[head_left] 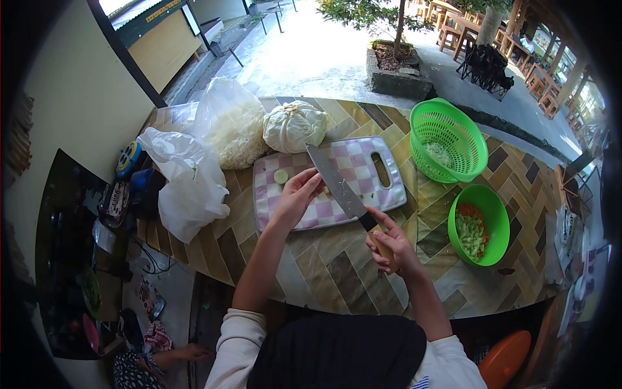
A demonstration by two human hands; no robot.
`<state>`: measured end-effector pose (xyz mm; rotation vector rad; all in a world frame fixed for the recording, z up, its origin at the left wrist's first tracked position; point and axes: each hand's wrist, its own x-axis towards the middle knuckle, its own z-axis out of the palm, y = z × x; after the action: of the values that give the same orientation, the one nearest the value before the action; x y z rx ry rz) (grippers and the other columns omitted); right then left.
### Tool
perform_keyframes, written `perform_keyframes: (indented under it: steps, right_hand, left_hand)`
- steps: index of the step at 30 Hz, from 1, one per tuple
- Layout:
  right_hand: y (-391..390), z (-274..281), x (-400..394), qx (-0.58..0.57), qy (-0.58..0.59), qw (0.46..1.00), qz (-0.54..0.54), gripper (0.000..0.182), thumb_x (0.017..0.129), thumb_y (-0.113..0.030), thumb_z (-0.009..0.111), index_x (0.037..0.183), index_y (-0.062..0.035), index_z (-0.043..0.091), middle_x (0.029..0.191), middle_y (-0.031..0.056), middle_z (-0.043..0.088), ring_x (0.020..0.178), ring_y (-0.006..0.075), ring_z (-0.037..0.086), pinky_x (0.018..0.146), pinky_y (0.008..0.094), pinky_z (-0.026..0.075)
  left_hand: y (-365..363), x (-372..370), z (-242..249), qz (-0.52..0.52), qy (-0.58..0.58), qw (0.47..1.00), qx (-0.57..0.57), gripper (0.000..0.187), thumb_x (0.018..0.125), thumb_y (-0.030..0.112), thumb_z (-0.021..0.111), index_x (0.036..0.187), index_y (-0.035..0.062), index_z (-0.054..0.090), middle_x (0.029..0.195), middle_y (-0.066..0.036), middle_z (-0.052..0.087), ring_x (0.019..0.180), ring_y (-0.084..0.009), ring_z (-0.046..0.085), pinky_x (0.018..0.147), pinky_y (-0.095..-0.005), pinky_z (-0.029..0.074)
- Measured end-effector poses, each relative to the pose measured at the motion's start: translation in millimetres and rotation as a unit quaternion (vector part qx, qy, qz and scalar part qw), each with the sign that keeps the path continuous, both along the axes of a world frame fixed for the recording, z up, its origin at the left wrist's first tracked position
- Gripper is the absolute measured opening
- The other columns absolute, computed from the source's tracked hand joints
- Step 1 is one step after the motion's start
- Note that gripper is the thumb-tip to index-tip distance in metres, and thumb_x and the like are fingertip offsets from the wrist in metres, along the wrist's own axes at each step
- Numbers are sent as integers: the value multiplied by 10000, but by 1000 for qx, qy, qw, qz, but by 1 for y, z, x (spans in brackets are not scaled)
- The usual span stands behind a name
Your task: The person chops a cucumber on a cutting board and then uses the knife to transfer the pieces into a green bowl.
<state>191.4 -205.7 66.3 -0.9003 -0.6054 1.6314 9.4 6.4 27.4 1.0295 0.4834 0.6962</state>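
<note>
My right hand (393, 245) grips the wooden handle of a kitchen knife (338, 186), its broad blade pointing up and left above a pink-and-white checkered cutting board (382, 144). Close against the blade is my left hand (298, 196), fingers drawn together; the blade partly hides the fingertips and whatever they may hold. A pale green round vegetable piece (280, 176) lies on the board's left side, and small green scraps are scattered near its right. Bits cling to the blade. Behind the board sits a whole cabbage (295, 127).
A green colander (476, 139) with pale shreds stands right of the board. Nearer is a green bowl (499, 227) of chopped orange and light green vegetables. At left are a clear bag of white shreds (236, 133) and a white plastic bag (184, 188). Another person's arm (175, 355) shows lower left.
</note>
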Motion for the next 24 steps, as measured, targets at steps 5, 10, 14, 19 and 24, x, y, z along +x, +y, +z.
perform_keyframes:
  steps: [5, 10, 14, 19, 24]
  right_hand:
    - [0, 0, 3, 10, -22, 1000, -14, 567, 1026, -128, 474, 1547, -239, 281, 794, 30, 499, 452, 57, 414, 368, 207, 361]
    - [1, 0, 6, 11, -75, 996, -55, 558, 1019, -116, 487, 1538, -213, 305, 776, 19, 493, 446, 48, 408, 376, 210, 357]
    - [2, -5, 2, 1, -160, 984, -72, 546, 1012, -83, 481, 1527, -188, 333, 749, 1, 482, 435, 39, 395, 379, 208, 359]
    - [4, -6, -4, 2, -220, 974, -60, 533, 1007, -69, 477, 1516, -179, 359, 719, -14, 463, 439, 32, 382, 385, 211, 357]
    - [2, -11, -1, 31, -356, 931, -79, 514, 973, -61, 508, 1476, -130, 430, 765, 37, 551, 562, 81, 443, 564, 239, 424]
  left_hand:
    - [-6, 2, 2, 19, 3, 999, -31, 285, 1000, 120, 587, 1266, 19, 590, 1207, -51, 645, 1100, -133, 615, 970, -293, 496]
    - [-5, -10, 4, 122, 144, 969, 156, 279, 942, 94, 664, 1200, -4, 621, 1138, -59, 673, 1033, -141, 656, 906, -284, 533]
    - [-9, -14, 0, 176, 281, 905, 267, 266, 892, 58, 693, 1142, -15, 642, 996, -88, 718, 930, -157, 702, 832, -276, 550]
    - [-10, -6, -13, 196, 302, 886, 294, 284, 880, 54, 696, 1150, -12, 638, 1022, -125, 720, 938, -169, 708, 811, -297, 560]
    - [-7, -4, -14, 210, 354, 810, 417, 310, 858, 113, 715, 1145, 17, 649, 1050, -131, 709, 966, -247, 690, 835, -370, 534]
